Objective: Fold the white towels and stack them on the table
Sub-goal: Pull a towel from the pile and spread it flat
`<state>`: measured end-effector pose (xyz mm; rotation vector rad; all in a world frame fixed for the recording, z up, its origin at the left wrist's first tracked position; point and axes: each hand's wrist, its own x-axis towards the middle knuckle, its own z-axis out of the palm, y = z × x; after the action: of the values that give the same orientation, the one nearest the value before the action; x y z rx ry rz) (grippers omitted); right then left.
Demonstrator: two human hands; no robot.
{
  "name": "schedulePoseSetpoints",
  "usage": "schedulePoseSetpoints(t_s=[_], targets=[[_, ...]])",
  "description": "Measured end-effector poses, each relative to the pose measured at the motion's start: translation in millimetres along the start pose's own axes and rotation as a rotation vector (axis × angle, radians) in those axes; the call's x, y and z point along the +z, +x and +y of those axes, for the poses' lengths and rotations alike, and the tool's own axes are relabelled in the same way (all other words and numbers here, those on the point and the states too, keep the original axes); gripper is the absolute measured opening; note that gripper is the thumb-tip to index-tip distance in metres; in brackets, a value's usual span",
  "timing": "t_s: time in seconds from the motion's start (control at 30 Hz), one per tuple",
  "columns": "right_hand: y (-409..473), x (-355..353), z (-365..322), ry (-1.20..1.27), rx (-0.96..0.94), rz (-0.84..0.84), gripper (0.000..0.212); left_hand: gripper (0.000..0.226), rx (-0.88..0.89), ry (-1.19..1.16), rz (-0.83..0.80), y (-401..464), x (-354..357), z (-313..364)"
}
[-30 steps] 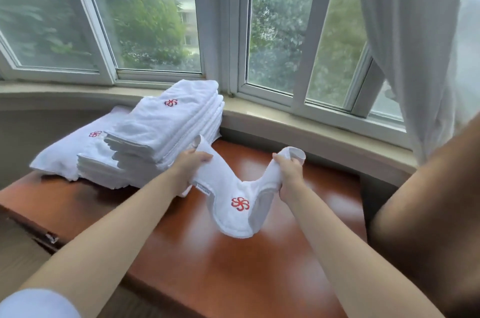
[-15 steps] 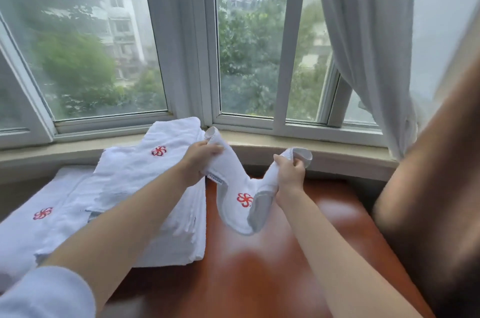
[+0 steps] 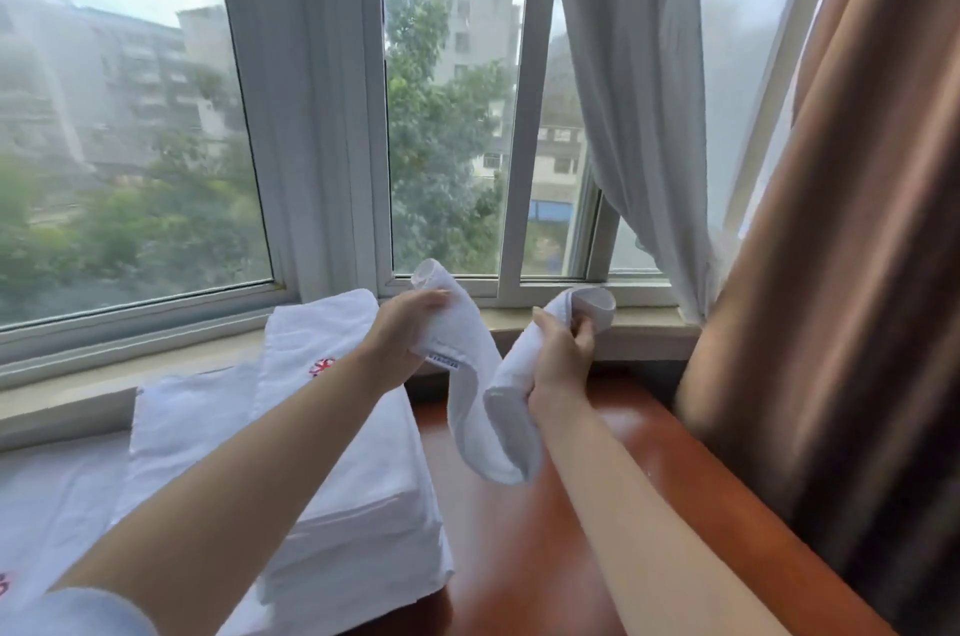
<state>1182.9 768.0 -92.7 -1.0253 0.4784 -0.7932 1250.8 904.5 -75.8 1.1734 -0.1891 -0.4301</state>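
A small white towel [image 3: 480,420] hangs in a U between my hands, above the reddish-brown table [image 3: 524,547]. My left hand [image 3: 402,339] grips its left end, near a small label. Its right end is held in my right hand [image 3: 558,362], fingers curled round it. To the left a tall stack of folded white towels [image 3: 337,495] with a red flower logo stands on the table, partly behind my left forearm. A lower pile of white towels [image 3: 57,505] lies further left.
A stone window sill [image 3: 644,331] and white window frames run behind the table. A sheer white curtain [image 3: 639,116] and a brown curtain [image 3: 841,272] hang at the right, close to my right arm.
The camera has tilted up and the view shifted left to right. Both hands have lifted the towel higher and moved closer together, so the towel's loop hangs narrower and its red logo is out of sight.
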Motion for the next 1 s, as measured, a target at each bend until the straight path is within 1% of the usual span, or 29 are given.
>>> schedulePoseSetpoints(t_s=[0.07,0.17,0.23,0.37,0.57,0.73,0.87,1.0], targets=[[-6.5,16.2,-1.8,0.038,-0.028,-0.033,0.023,0.019,0.009,-0.025,-0.024,-0.8,-4.7,15.7],[-18.2,39.1,-3.6,0.092,-0.048,-0.018,0.023,0.019,0.011,-0.034,-0.049,-0.7,-23.2,32.9],[-32.1,55.1,-4.1,0.125,-0.040,-0.016,0.021,0.016,0.000,-0.066,-0.112,-4.8,-39.5,46.2],[-72.2,85.7,3.3,0.137,-0.076,0.008,0.020,0.016,0.006,-0.120,-0.237,-14.5,-84.4,73.3],[-146.4,139.4,23.3,0.173,-0.150,0.073,0.023,0.022,-0.038,-0.131,-0.326,-40.7,-162.7,104.7],[-185.4,183.8,49.0,0.177,-0.136,0.042,0.022,0.027,-0.114,-0.221,-0.351,-40.4,-210.7,114.9],[-192.5,204.2,74.6,0.202,-0.033,0.022,0.022,0.024,-0.142,-0.241,-0.349,-34.8,-230.8,120.6],[-198.2,220.6,97.0,0.225,0.035,0.026,0.022,0.019,-0.150,-0.271,-0.292,-33.6,-262.9,126.4]])
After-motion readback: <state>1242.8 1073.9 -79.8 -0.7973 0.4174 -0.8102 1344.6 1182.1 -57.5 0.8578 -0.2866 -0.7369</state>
